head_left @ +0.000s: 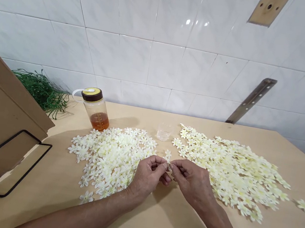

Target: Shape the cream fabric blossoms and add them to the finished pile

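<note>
My left hand (150,175) and my right hand (192,180) meet at their fingertips over the table, both closed in a pinch. A small white artificial flower (167,155) shows just beyond the fingertips and seems to be in the left hand's pinch. What the right thumb and finger grip is too small to make out. A pile of white artificial flowers (117,154) lies beside and partly behind my left hand. To the right of my right hand spreads a wider pile of yellowish-white artificial flowers (242,170).
Behind the piles stand a clear plastic cup (164,132) and a bottle (97,111) of amber liquid. Green artificial stems (43,91), a cardboard box (3,125) and a black wire frame (29,171) are at left. A tiled wall (132,60) backs the table (152,225).
</note>
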`<state>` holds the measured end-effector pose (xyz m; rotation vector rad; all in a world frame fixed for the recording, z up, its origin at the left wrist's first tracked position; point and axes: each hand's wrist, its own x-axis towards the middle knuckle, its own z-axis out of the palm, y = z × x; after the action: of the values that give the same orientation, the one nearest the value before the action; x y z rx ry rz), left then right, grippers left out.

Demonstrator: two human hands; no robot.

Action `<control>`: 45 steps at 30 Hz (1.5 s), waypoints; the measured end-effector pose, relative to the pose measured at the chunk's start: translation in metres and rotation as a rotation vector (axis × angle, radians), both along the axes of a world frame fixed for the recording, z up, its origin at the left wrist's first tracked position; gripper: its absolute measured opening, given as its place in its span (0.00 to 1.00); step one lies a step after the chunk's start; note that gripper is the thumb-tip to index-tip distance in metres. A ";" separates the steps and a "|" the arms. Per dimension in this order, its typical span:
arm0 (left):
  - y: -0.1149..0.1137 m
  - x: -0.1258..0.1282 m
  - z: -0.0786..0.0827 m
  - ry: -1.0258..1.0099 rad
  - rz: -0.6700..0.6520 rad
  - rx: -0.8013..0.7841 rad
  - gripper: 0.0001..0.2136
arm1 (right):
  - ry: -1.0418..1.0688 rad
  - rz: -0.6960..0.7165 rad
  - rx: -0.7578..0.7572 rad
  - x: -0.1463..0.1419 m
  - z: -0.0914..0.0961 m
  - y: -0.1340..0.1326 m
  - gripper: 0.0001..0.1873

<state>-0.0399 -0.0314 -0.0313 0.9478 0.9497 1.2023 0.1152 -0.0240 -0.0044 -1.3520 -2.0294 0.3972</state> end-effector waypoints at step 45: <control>0.000 0.000 -0.001 0.016 0.005 0.026 0.11 | 0.085 -0.080 -0.096 -0.009 0.009 -0.007 0.13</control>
<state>-0.0399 -0.0309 -0.0320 0.9773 0.9514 1.2160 0.1060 -0.0307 0.0043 -1.4442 -1.9021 0.5125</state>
